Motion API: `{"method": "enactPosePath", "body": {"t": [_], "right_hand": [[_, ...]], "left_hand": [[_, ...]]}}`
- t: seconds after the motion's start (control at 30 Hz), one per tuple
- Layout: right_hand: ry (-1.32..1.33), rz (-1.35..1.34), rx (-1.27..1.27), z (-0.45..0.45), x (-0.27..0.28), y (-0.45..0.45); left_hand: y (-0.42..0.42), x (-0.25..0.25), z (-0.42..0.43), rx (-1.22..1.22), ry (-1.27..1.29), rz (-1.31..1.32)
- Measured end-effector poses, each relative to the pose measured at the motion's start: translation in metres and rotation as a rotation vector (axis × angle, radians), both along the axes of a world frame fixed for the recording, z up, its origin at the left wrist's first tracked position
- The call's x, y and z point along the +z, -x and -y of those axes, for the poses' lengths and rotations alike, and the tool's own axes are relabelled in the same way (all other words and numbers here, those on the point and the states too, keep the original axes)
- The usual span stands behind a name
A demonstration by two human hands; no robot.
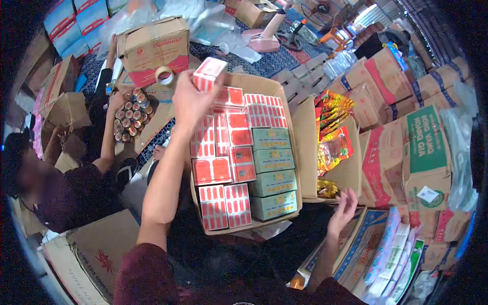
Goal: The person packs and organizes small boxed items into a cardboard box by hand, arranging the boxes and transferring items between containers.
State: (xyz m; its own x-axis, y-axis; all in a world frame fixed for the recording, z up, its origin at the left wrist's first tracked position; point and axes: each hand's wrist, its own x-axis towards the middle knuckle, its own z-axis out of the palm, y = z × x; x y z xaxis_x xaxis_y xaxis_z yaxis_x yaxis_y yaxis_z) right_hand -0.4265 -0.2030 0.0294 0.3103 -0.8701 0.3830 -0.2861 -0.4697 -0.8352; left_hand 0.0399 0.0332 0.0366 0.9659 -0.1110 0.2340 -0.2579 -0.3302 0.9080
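My left hand (189, 104) is closed around a small red-and-white box (210, 71), raised over the far end of an open carton (247, 80). Rows of similar red-and-white boxes (212, 170) fill that carton's left side and far end. Green boxes (274, 182) are stacked along its near right side. Off to the right, my right hand (343, 211) is held with fingers apart and nothing in it. It is nearest to a second open carton (304, 137), which contains shiny red-and-yellow packets (333, 152).
On the left, a co-worker (66, 193) reaches toward a cluster of small cans (132, 116). Behind them stands a printed carton (155, 51) with a tape roll (164, 75) beside it. Stacked cartons (384, 168) line the right. Scissors (291, 41) lie at the back.
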Motion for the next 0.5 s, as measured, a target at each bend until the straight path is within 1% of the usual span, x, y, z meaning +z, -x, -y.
{"method": "enactPosePath", "body": {"t": [0.03,0.1,0.13,0.2,0.27,0.3,0.4,0.43,0.5], "right_hand": [[-0.01,0.009,-0.01,0.005,-0.016,0.017],[0.023,-0.069,-0.055,0.012,-0.055,0.048],[0.036,-0.112,-0.08,0.009,-0.062,0.054],[-0.003,-0.054,-0.096,0.013,-0.069,0.064],[-0.056,0.054,-0.118,0.011,-0.064,0.062],[-0.064,0.056,-0.129,0.009,-0.062,0.061],[-0.04,-0.019,-0.129,0.005,-0.058,0.052],[-0.043,-0.015,-0.137,0.007,-0.059,0.05],[-0.039,-0.027,-0.12,0.01,-0.062,0.052]], "left_hand": [[-0.006,-0.007,-0.002,-0.01,-0.01,0.009],[-0.019,-0.035,-0.003,0.014,-0.255,0.019],[-0.02,-0.037,-0.004,0.024,-0.38,0.023],[-0.024,-0.042,-0.005,-0.023,-0.405,0.018],[-0.024,-0.041,-0.003,-0.104,-0.434,-0.003],[-0.024,-0.043,-0.002,-0.115,-0.442,0.001],[-0.025,-0.053,0.001,-0.242,-0.478,0.267],[-0.026,-0.056,0.001,-0.25,-0.48,0.273],[-0.022,-0.061,0.001,-0.287,-0.573,0.349]]}}
